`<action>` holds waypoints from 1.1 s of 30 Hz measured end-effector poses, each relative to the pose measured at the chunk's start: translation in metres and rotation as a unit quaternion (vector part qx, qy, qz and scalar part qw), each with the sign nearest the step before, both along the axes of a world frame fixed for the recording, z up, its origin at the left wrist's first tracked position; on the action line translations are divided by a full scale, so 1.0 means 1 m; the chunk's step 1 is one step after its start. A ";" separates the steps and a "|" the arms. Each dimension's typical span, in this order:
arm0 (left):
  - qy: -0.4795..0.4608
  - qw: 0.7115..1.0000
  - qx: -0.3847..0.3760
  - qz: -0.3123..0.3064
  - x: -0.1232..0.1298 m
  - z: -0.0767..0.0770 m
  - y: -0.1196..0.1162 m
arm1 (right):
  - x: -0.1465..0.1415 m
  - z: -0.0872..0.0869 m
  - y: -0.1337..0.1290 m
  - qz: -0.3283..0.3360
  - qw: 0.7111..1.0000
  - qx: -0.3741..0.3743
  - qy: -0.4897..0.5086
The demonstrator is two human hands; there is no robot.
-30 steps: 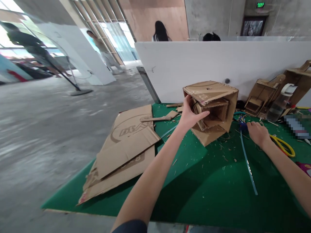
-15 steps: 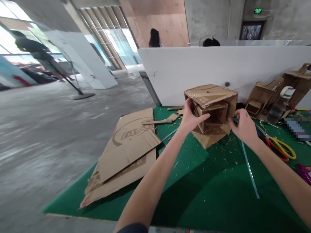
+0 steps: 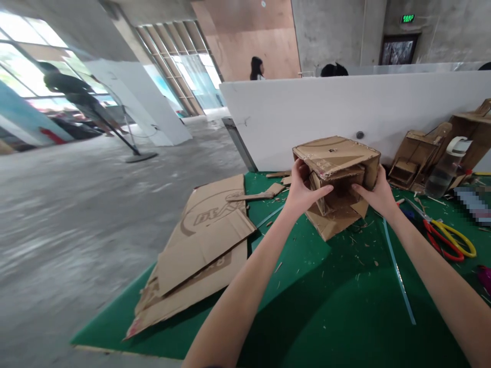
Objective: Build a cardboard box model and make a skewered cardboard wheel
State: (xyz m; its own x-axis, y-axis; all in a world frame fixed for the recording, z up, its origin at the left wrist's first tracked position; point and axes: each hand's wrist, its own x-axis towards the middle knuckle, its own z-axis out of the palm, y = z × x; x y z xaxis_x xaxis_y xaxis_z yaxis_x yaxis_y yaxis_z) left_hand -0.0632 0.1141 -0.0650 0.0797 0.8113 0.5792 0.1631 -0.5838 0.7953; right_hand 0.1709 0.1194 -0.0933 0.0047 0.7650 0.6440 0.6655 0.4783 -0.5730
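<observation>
A brown cardboard box (image 3: 337, 153) with a smaller cardboard box (image 3: 341, 176) set inside its open front is between my hands, at the far side of the green table. My left hand (image 3: 303, 189) grips the left side, its thumb on the inner box's edge and its fingers tucked behind the outer wall. My right hand (image 3: 378, 193) clasps the right side, thumb inside the front opening, fingers hidden behind the wall. A cardboard flap (image 3: 332, 220) juts forward at the bottom.
Flat cardboard sheets (image 3: 203, 245) lie at the left of the green table (image 3: 299, 312). To the right are scissors (image 3: 448, 237), a blue strip (image 3: 399, 276), a water bottle (image 3: 447, 168) and another cardboard construction (image 3: 412, 153). A white partition (image 3: 307, 112) stands behind; people are beyond.
My right hand has shifted from a pinch at the box's right edge to a grip around its right side, thumb inside. My left hand keeps its hold.
</observation>
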 end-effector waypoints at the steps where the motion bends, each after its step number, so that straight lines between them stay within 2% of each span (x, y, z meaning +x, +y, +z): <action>1: 0.001 1.000 0.000 0.004 0.000 0.000 0.000 | 0.000 0.000 0.002 0.013 1.000 -0.017 0.018; 4: 0.000 1.000 -0.002 0.009 0.000 -0.002 0.001 | 0.000 0.003 0.001 0.000 0.998 -0.044 0.046; 11: -0.005 1.000 -0.001 -0.016 0.000 -0.008 0.004 | -0.002 0.006 -0.006 -0.042 0.999 -0.006 -0.006; 17: 0.009 0.999 -0.016 -0.031 -0.002 -0.007 0.005 | -0.007 0.005 -0.007 -0.078 0.997 -0.008 -0.008; 27: 0.011 0.999 0.007 -0.034 -0.014 -0.002 0.009 | -0.010 0.008 -0.012 -0.048 0.999 -0.016 0.014; 30: 0.003 1.000 0.005 -0.029 -0.019 -0.002 0.012 | -0.011 0.008 -0.014 -0.027 0.999 0.008 0.017; 33: 0.011 0.999 0.003 -0.033 -0.022 -0.003 0.013 | -0.010 0.005 -0.015 -0.059 0.994 0.089 0.024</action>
